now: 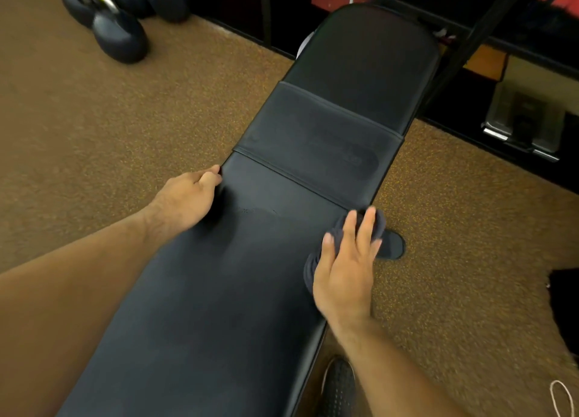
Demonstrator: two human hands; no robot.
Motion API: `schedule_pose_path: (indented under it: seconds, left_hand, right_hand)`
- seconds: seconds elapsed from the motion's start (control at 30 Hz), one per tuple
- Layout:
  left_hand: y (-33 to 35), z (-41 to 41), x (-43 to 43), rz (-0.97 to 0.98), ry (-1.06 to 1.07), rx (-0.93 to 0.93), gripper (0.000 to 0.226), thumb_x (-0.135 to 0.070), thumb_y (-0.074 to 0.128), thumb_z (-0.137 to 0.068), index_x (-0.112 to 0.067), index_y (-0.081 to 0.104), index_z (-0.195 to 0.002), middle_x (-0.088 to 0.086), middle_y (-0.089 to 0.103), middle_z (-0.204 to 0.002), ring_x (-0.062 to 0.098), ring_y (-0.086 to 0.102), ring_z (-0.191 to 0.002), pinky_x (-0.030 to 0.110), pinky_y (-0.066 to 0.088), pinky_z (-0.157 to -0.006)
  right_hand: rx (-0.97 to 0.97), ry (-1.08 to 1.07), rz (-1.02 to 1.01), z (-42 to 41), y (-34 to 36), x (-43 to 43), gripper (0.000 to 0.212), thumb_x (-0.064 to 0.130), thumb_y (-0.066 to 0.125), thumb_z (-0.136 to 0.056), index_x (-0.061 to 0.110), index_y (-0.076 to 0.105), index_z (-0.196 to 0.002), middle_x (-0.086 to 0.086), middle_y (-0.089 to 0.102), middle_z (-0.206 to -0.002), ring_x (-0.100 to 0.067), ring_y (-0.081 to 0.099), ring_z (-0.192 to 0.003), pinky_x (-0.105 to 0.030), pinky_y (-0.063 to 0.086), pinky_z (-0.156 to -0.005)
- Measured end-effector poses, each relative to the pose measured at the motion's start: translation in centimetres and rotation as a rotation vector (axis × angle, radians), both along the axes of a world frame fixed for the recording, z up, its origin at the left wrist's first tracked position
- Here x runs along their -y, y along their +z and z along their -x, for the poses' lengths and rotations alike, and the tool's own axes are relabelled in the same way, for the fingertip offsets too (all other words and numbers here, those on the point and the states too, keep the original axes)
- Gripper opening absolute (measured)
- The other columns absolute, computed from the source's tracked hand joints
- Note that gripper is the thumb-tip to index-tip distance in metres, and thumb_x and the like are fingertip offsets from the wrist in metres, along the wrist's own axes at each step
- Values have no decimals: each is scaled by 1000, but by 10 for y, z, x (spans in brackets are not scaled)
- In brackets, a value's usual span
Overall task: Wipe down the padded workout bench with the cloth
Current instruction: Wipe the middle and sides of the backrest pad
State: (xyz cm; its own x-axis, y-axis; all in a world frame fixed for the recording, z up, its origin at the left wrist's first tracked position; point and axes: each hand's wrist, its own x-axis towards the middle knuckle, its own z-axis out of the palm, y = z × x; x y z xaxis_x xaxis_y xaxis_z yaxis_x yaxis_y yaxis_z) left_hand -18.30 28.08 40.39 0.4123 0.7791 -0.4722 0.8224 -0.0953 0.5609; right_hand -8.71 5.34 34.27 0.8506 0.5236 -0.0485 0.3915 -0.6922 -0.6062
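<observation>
A long black padded bench (pixel 238 291) runs from the bottom left up to the top right of the head view, with a stitched band across its middle. My right hand (pixel 346 272) presses a dark grey cloth (pixel 340 233) flat against the bench's right edge, fingers spread over it. The cloth bunches out past my fingertips and beside my thumb. My left hand (pixel 188 197) rests on the bench's left edge, fingers curled around the side of the pad just below the stitched band.
Dark kettlebells (pixel 120 36) stand on the speckled brown floor at the top left. A black rack frame (pixel 479 28) and stored items line the back. A bench foot (pixel 391 244) shows at the right edge, my shoe (pixel 338 388) below it, and a dark object (pixel 564 304) lies far right.
</observation>
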Motion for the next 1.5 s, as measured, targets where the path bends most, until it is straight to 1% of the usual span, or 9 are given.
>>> schedule_pose_path:
  seconds: [0.33, 0.53, 0.67, 0.73, 0.9, 1.13, 1.23, 1.37, 1.5]
  left_hand:
    - [-1, 2, 3, -42, -61, 11, 46, -32, 38, -95, -30, 47, -140, -6, 44, -147, 19, 36, -136, 24, 23, -108]
    - [1, 4, 2, -34, -71, 30, 47, -32, 37, -95, -30, 47, -141, -6, 42, -148, 17, 36, -136, 22, 24, -104]
    - [0, 6, 2, -15, -61, 41, 46, -31, 37, -95, -31, 47, -140, -5, 43, -148, 17, 38, -134, 20, 25, -98]
    - [1, 6, 2, -8, -53, 48, 46, -30, 37, -95, -30, 47, -140, -5, 43, -147, 17, 39, -134, 19, 25, -96]
    - [5, 7, 3, 3, -79, 51, 47, -30, 37, -96, -28, 45, -142, -9, 41, -148, 15, 33, -138, 22, 21, -108]
    - [2, 8, 0, 10, -58, 57, 47, -31, 37, -95, -31, 47, -140, -8, 43, -147, 15, 38, -134, 18, 23, -94]
    - [5, 9, 0, 11, -76, 71, 46, -29, 37, -95, -29, 47, -140, -7, 43, -147, 15, 37, -135, 19, 24, -98]
    - [9, 9, 1, 21, -88, 68, 46, -28, 36, -96, -27, 46, -141, -7, 41, -148, 16, 34, -137, 23, 23, -107]
    - [10, 9, 2, 27, -88, 53, 47, -30, 34, -97, -30, 41, -144, -6, 39, -150, 17, 33, -137, 23, 22, -107]
  right_hand:
    - [191, 355, 252, 46, -2, 32, 62, 46, 17, -99, 9, 13, -149, -4, 0, -161, -31, -13, -146, -52, 5, -117]
    - [294, 335, 391, -9, 11, -23, 65, 45, 10, -97, 11, 12, -151, -5, -6, -159, -30, -17, -145, -50, -5, -117]
    - [276, 334, 377, 0, 11, -17, 64, 45, 10, -97, 11, 10, -151, -4, -8, -157, -30, -16, -145, -50, -1, -118]
    - [265, 385, 369, 24, 10, 5, 62, 43, 15, -98, 10, 14, -150, -5, 0, -159, -32, -11, -146, -51, 5, -118]
    - [334, 582, 408, 29, 5, 21, 58, 39, 26, -98, 8, 26, -147, -9, 22, -158, -34, 4, -146, -52, 12, -113]
    - [399, 584, 462, -25, 17, -47, 63, 38, 12, -97, 6, 23, -149, -11, 14, -160, -37, -1, -146, -52, 7, -118]
    - [389, 603, 438, -10, 15, -27, 60, 39, 15, -98, 7, 20, -149, -9, 11, -160, -35, -4, -146, -51, 6, -118]
    - [401, 676, 441, 21, 12, 8, 58, 37, 27, -97, 5, 28, -145, -10, 23, -156, -37, 8, -145, -53, 15, -111]
    - [451, 757, 465, 4, 13, -20, 59, 38, 24, -97, 6, 29, -146, -10, 21, -158, -37, 8, -146, -50, 12, -114]
